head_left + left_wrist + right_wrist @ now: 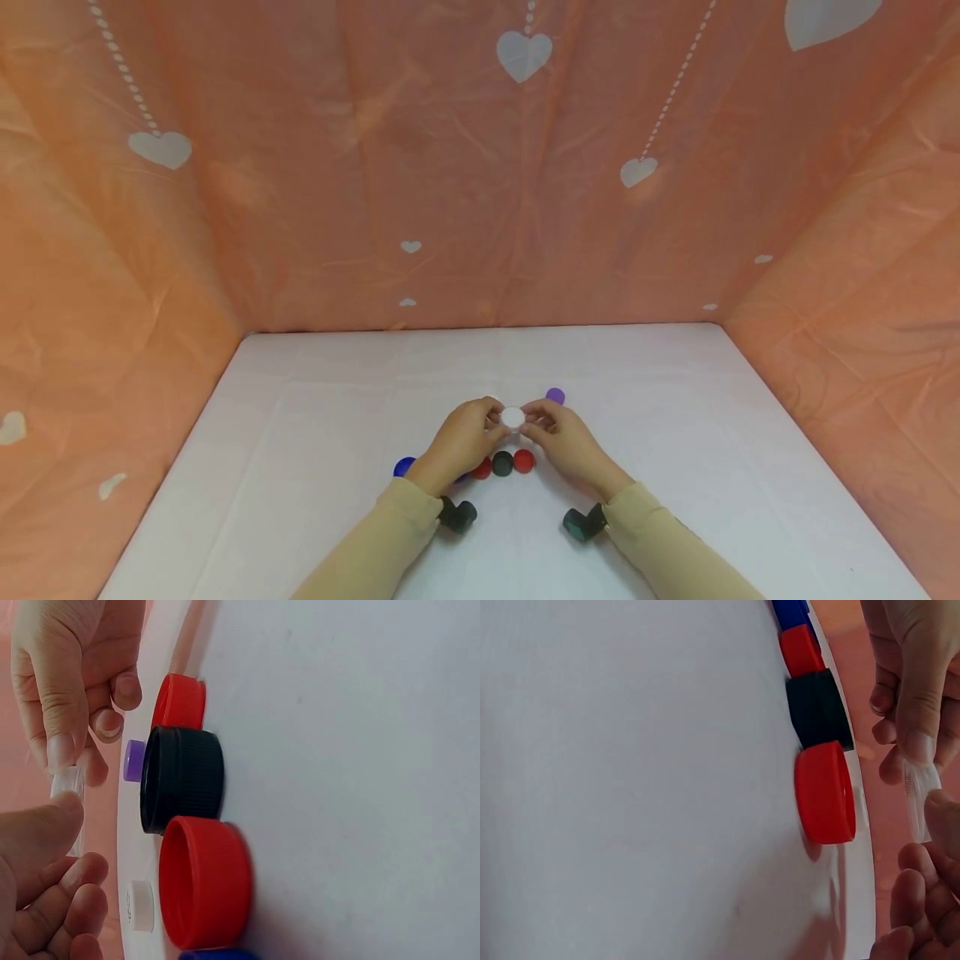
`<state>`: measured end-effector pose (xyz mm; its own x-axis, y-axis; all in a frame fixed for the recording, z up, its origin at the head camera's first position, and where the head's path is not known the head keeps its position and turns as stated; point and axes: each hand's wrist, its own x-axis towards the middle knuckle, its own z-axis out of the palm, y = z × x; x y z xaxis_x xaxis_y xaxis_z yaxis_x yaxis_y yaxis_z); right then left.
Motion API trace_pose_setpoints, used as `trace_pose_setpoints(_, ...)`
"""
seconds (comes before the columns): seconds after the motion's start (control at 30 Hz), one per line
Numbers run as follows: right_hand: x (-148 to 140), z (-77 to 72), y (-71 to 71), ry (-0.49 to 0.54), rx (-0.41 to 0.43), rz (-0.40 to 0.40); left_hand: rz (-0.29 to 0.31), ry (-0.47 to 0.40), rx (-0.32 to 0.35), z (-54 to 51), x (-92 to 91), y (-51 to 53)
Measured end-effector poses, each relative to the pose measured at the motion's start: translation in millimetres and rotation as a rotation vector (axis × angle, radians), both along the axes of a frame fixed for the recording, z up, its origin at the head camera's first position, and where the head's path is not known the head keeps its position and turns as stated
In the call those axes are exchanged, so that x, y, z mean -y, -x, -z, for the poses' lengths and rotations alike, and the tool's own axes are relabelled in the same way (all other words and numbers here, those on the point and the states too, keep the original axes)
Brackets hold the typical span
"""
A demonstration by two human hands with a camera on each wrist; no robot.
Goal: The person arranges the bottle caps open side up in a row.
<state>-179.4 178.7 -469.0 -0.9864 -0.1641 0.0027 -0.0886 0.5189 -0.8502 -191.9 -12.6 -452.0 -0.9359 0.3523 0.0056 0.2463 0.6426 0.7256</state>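
Low in the middle of the head view, the left hand (457, 437) and right hand (572, 442) are pinching a white cap (513, 417). Below, a black cap (502, 463) is sitting between red caps (524, 461).

In head view, hung at nine, twelve and three o'clock with creased orange cloth (285, 225). Printed at twelve with a pale heart (524, 57) below a dotted string (530, 17), likewise at ten and two. Spread at six with a white tabletop (322, 408).

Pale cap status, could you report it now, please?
Left hand, right hand: pinching pale cap. Raised off table. Purple cap beyond right hand, not blocking.
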Motion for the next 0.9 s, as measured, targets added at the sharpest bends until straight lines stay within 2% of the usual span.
trace_pose_setpoints(0.23, -0.1, -0.2, -1.0, 0.013, 0.015, -0.001, -0.007, 0.004, 0.003, -0.2, 0.3, 0.0)
trace_pose_setpoints(0.6, -0.4, -1.6, -1.3, 0.014, 0.029, -0.001, 0.013, 0.002, -0.020, 0.0, 1.5, -0.3)
trace_pose_setpoints(0.9, -2.2, -0.8, -0.4, -0.009, -0.005, -0.009, 0.016, -0.002, -0.018, 0.5, 3.3, -0.1)
